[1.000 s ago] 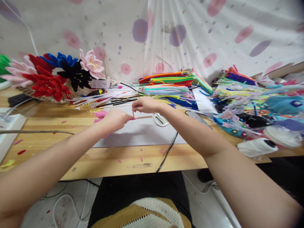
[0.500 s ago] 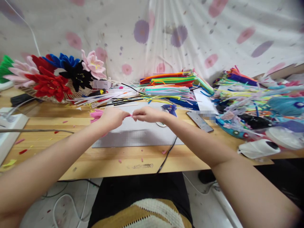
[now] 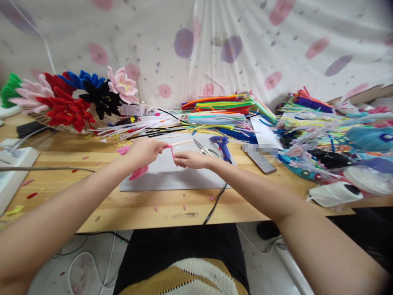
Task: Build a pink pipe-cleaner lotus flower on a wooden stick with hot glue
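Over the grey board point(image 3: 184, 180), my left hand point(image 3: 150, 150) pinches a pink fuzzy stem point(image 3: 172, 151) where it meets a pale stick point(image 3: 183, 142) that points right. My right hand point(image 3: 190, 159) is closed on the lower end of the pink stem, slightly below and right of my left hand. Pink fuzzy petals point(image 3: 139, 173) show beside and below my left hand, partly hidden by it. Scissors point(image 3: 202, 148) lie on the board behind my right hand, beside a blue glue gun point(image 3: 222, 147).
Fuzzy flowers point(image 3: 69, 110) stand at the back left. Bundles of coloured stems point(image 3: 219, 104) lie along the back. A phone point(image 3: 259, 159), a white thread spool point(image 3: 334, 193) and bagged craft pieces are on the right. A white power strip point(image 3: 18, 172) sits left.
My hands have moved apart, the right one lower and nearer. The pink stem between them and the pale stick now show. The scissors and more of the glue gun are uncovered.
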Motion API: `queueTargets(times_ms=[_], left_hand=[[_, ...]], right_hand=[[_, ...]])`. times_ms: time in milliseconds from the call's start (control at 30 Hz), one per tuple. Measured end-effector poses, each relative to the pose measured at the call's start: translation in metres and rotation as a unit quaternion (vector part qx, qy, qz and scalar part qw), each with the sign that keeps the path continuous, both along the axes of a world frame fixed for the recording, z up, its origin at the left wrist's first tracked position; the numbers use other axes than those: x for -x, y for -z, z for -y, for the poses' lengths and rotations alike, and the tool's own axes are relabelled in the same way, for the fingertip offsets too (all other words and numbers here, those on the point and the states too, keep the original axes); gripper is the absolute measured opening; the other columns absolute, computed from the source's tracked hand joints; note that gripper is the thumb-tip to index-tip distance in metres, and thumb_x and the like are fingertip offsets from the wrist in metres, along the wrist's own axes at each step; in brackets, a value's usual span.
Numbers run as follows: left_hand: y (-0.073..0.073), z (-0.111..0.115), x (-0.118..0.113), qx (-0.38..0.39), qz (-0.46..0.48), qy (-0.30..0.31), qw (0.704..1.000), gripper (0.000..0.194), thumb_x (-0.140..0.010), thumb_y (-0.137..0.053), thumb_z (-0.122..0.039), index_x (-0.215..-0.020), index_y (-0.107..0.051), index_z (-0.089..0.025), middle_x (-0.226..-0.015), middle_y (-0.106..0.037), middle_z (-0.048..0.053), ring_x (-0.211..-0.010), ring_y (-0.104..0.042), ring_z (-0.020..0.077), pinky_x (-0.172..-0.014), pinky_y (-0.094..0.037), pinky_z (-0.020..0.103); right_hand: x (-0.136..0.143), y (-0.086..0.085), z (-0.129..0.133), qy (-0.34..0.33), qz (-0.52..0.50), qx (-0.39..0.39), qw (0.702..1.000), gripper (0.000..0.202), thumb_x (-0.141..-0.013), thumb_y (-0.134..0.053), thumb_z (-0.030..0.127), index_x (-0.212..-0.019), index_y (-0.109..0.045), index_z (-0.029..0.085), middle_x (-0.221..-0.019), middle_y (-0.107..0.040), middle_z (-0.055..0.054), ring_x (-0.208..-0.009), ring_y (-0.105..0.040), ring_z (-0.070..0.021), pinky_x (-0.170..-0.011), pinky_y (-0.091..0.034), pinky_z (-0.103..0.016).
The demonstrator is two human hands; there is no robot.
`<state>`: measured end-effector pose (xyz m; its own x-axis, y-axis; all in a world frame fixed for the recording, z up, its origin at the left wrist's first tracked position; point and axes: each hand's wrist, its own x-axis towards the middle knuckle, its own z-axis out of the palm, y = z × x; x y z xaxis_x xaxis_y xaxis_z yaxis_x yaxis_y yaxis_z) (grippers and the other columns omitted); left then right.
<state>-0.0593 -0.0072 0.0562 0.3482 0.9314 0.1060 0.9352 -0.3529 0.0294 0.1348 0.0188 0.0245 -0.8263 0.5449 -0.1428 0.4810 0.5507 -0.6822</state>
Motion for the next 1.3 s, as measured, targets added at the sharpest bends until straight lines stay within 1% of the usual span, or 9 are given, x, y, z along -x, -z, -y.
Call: queueTargets(times_ms=[67, 233, 433, 567, 800, 900, 1033, 1200, 1300], left_hand=[[0.002, 0.001, -0.004, -0.013, -0.049, -0.004, 0.999, 0.035, -0.077, -0.041, -0.020, -0.102, -0.064, -0.030, -0.083, -0.069, 0.002, -0.074, -0.061, 0.0173, -0.059, -0.035, 0.024], [0.000, 0.000, -0.005, 0.001, -0.074, 0.100, 0.992, 0.036, -0.076, -0.040, -0.014, -0.100, -0.063, -0.027, -0.084, -0.067, 0.002, -0.073, -0.059, 0.0152, -0.058, -0.033, 0.024], [-0.001, -0.001, 0.003, 0.061, 0.061, 0.140, 0.986, 0.032, -0.077, -0.036, -0.013, -0.096, -0.060, -0.020, -0.089, -0.064, 0.003, -0.079, -0.057, 0.0147, -0.066, -0.036, 0.024], [0.004, 0.001, -0.003, 0.117, 0.170, 0.109, 0.972, 0.024, -0.080, -0.039, -0.028, -0.090, -0.058, -0.017, -0.078, -0.060, 0.003, -0.068, -0.052, 0.0135, -0.062, -0.037, 0.024], [0.007, 0.000, -0.012, 0.050, 0.194, 0.029, 0.979, 0.026, -0.082, -0.038, -0.034, -0.081, -0.060, -0.019, -0.071, -0.061, 0.001, -0.065, -0.052, 0.0144, -0.059, -0.034, 0.025], [0.008, 0.001, -0.013, 0.010, 0.136, -0.033, 0.990, 0.025, -0.082, -0.039, -0.030, -0.085, -0.062, -0.020, -0.078, -0.065, 0.004, -0.071, -0.056, 0.0175, -0.061, -0.035, 0.027], [0.010, 0.001, -0.019, -0.021, 0.072, -0.038, 0.996, 0.027, -0.083, -0.037, -0.026, -0.090, -0.062, -0.019, -0.088, -0.067, 0.006, -0.081, -0.059, 0.0199, -0.065, -0.038, 0.028], [0.012, 0.002, -0.026, -0.040, 0.022, -0.014, 0.999, 0.030, -0.084, -0.036, -0.029, -0.092, -0.063, -0.018, -0.086, -0.067, 0.009, -0.080, -0.061, 0.0211, -0.067, -0.040, 0.029], [0.011, 0.004, -0.027, -0.022, 0.051, 0.043, 0.998, 0.028, -0.083, -0.038, -0.028, -0.088, -0.064, -0.019, -0.083, -0.068, 0.006, -0.079, -0.060, 0.0199, -0.068, -0.040, 0.029]], right_hand=[[0.002, -0.015, 0.002, -0.005, -0.004, -0.060, 0.998, 0.022, -0.083, -0.035, 0.027, -0.075, -0.052, 0.015, -0.066, -0.049, 0.001, -0.061, -0.042, -0.0083, -0.059, -0.031, -0.021], [-0.004, -0.050, -0.030, 0.044, -0.003, -0.202, 0.978, 0.019, -0.080, -0.043, 0.026, -0.072, -0.055, 0.014, -0.065, -0.050, 0.001, -0.061, -0.039, -0.0082, -0.059, -0.027, -0.021], [-0.008, -0.026, -0.047, 0.043, -0.021, -0.100, 0.994, 0.024, -0.080, -0.041, 0.030, -0.069, -0.053, 0.013, -0.059, -0.046, 0.003, -0.056, -0.038, -0.0066, -0.055, -0.027, -0.020], [-0.005, -0.008, -0.043, 0.032, -0.043, -0.064, 0.997, 0.017, -0.076, -0.042, 0.023, -0.066, -0.051, 0.013, -0.059, -0.048, 0.002, -0.056, -0.041, -0.0068, -0.053, -0.028, -0.019], [-0.002, 0.001, -0.026, 0.091, -0.024, -0.044, 0.995, 0.022, -0.081, -0.036, 0.024, -0.077, -0.055, 0.014, -0.060, -0.050, 0.002, -0.056, -0.042, -0.0075, -0.055, -0.031, -0.019], [0.000, -0.003, -0.005, 0.067, 0.003, -0.087, 0.994, 0.022, -0.082, -0.036, 0.021, -0.080, -0.057, 0.014, -0.069, -0.054, 0.000, -0.062, -0.045, -0.0085, -0.061, -0.032, -0.020], [0.003, -0.021, 0.011, 0.026, -0.003, -0.156, 0.987, 0.022, -0.083, -0.037, 0.022, -0.083, -0.058, 0.015, -0.076, -0.058, -0.002, -0.068, -0.047, -0.0104, -0.063, -0.031, -0.021], [0.004, -0.052, -0.004, 0.036, -0.004, -0.245, 0.969, 0.023, -0.082, -0.040, 0.024, -0.082, -0.060, 0.015, -0.077, -0.059, -0.003, -0.069, -0.046, -0.0112, -0.062, -0.028, -0.022], [-0.002, -0.056, -0.025, 0.060, -0.002, -0.242, 0.968, 0.020, -0.080, -0.044, 0.024, -0.079, -0.061, 0.015, -0.071, -0.056, -0.001, -0.064, -0.044, -0.0100, -0.060, -0.027, -0.022]])
